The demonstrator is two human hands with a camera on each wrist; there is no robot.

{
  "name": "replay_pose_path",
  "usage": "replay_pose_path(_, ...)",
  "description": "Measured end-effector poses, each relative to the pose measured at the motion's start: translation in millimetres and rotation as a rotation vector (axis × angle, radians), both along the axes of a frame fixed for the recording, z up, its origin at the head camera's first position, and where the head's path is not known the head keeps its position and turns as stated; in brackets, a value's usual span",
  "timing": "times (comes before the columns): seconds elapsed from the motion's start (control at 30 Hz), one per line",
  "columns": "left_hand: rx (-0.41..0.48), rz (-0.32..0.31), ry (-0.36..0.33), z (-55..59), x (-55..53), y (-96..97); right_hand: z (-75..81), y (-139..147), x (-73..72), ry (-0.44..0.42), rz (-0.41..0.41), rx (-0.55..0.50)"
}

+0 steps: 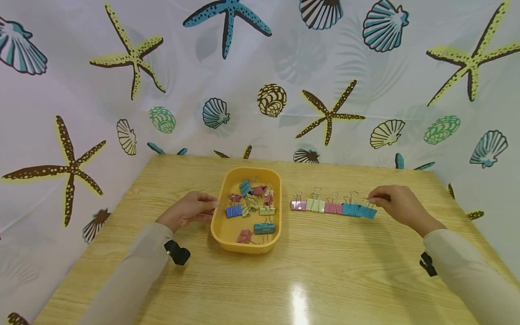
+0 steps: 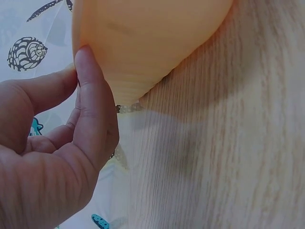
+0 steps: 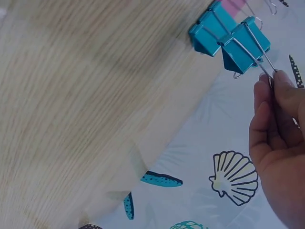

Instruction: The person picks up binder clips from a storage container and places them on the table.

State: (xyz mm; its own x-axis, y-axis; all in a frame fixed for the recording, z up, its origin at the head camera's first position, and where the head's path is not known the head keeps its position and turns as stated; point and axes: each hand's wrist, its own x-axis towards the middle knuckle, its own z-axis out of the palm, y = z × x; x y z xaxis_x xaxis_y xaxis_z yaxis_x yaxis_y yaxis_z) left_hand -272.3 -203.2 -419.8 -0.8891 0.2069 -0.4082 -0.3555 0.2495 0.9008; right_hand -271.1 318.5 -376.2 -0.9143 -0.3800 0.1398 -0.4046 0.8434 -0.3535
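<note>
My left hand [image 1: 190, 210] pinches the left rim of a yellow plastic bin [image 1: 243, 248], thumb on one side and fingers on the other in the left wrist view. Several binder clips lie jumbled inside, among them a dark blue clip [image 1: 233, 211], a teal clip [image 1: 264, 228] and a pink clip [image 1: 244, 236]. With thumb and fingers, my right hand [image 1: 401, 208] holds a teal binder clip [image 3: 245, 46] by its wire handles. This clip tilts at the right end of a row, overlapping another teal clip [image 3: 209, 29].
The row runs leftward along the wooden table [image 1: 325, 271] with a pink clip [image 1: 333, 208], a pale green clip [image 1: 315, 206] and a shiny purple clip [image 1: 298, 206], handles pointing away. Behind the table hangs a white curtain [image 1: 252, 67] printed with shells and starfish.
</note>
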Motion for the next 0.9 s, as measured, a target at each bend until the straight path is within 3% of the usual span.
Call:
replay_pose_path(0.57, 0.0, -0.005, 0.004, 2.6, 2.3, -0.5, -29.8, 19, -22.3, -0.017, -0.009, 0.069)
replay_pose_path(0.9, 0.0, -0.012, 0.006, 0.3, 0.8, -2.0, -35.3, 13, -30.2, 0.01, 0.008, 0.092)
